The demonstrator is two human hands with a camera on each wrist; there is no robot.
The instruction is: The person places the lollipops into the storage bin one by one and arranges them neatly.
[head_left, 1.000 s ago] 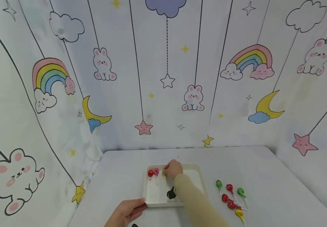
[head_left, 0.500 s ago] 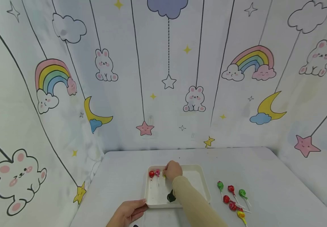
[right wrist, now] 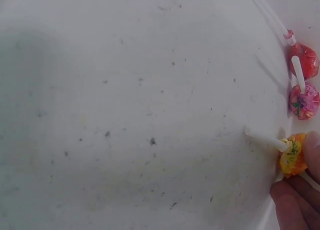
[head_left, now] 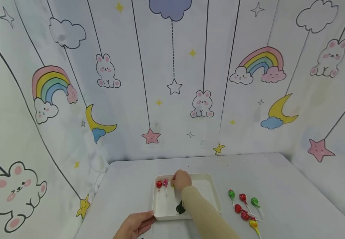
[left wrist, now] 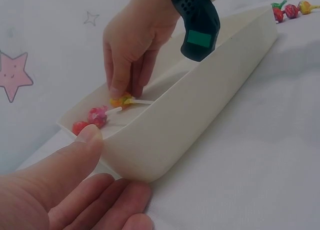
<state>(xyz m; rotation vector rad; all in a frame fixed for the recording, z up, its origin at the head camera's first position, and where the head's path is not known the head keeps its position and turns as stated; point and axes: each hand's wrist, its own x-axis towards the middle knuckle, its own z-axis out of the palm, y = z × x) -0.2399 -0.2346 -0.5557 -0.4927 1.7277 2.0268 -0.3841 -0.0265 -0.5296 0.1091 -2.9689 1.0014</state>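
My right hand [head_left: 182, 180] reaches over the white tray [head_left: 169, 217] and pinches the head of a yellow lollipop [right wrist: 291, 157] by the far wall. The lollipop's white stick points back toward the near side. Beside it in the tray lie a pink lollipop [head_left: 165, 183] and a red lollipop [head_left: 159, 184], in a row at the far left. My left hand [head_left: 135, 224] grips the tray's near left corner, thumb [left wrist: 82, 147] at the rim and the other fingers low against the outside.
Right of the tray, several lollipops lie loose on the white table [head_left: 283, 205], among them a green lollipop [head_left: 254, 201] and a yellow-wrapped lollipop [head_left: 253, 224]. A dark wrist device [left wrist: 200, 27] is on the right wrist. A patterned backdrop [head_left: 178, 116] rises behind the table.
The head view shifts slightly. Both hands stay in place, the right one at the yellow lollipop and the left one at the tray corner.
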